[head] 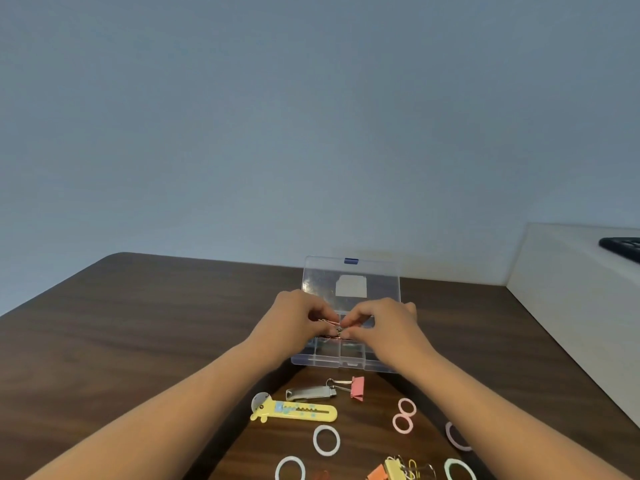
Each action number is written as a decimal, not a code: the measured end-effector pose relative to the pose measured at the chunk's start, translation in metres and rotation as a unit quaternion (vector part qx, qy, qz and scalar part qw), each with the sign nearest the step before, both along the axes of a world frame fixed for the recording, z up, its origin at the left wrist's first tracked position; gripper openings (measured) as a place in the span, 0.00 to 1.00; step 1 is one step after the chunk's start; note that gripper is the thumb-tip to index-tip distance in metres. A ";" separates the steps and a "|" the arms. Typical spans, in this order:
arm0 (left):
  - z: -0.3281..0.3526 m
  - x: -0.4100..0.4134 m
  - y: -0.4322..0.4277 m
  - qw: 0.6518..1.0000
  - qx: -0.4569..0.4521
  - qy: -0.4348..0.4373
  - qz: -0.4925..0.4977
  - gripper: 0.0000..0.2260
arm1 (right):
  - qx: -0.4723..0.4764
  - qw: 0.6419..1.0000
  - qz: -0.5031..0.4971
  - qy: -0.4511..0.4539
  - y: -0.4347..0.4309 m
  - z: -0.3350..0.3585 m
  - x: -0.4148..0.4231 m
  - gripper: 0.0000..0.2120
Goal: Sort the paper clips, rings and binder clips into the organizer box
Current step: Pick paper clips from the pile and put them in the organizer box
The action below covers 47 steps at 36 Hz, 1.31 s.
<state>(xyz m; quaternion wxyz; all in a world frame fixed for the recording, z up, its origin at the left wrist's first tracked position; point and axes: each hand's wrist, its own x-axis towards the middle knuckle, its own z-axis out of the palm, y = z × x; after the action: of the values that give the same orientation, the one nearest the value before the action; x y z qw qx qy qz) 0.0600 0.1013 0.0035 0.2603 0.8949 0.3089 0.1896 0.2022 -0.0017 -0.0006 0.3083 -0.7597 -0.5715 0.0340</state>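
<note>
We see left hand [298, 317] and right hand [384, 323] both pinching small pinkish clips [333, 329] in curled fingers [319, 314] over the organizer box [350, 364]. One pink binder clip [356, 388] sits on the counter [138, 323] nearby.

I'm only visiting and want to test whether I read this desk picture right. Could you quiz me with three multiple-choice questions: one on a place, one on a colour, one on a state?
1. Where does the pink binder clip lie? A) on the table, in front of the organizer box B) inside the box C) on the floor
2. What colour is the latch on the box lid? A) red B) blue C) green
3. What are the left hand and right hand doing? A) lying flat B) holding a pen C) pinching small clips over the box

A: it lies on wood before the box. B: the lid's top tab is blue. C: both pinch the clips.
</note>
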 end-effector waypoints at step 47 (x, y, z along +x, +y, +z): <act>0.024 -0.040 -0.035 0.994 0.004 -0.095 -0.056 0.12 | 0.000 1.000 0.025 -0.011 -0.042 0.029 -0.021 0.07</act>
<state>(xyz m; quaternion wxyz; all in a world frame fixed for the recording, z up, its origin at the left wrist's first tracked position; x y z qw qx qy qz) 0.0198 0.0666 0.0276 0.2954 0.8895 0.2319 0.2605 0.1808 -0.0434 0.0286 0.3016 -0.7455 -0.5934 0.0332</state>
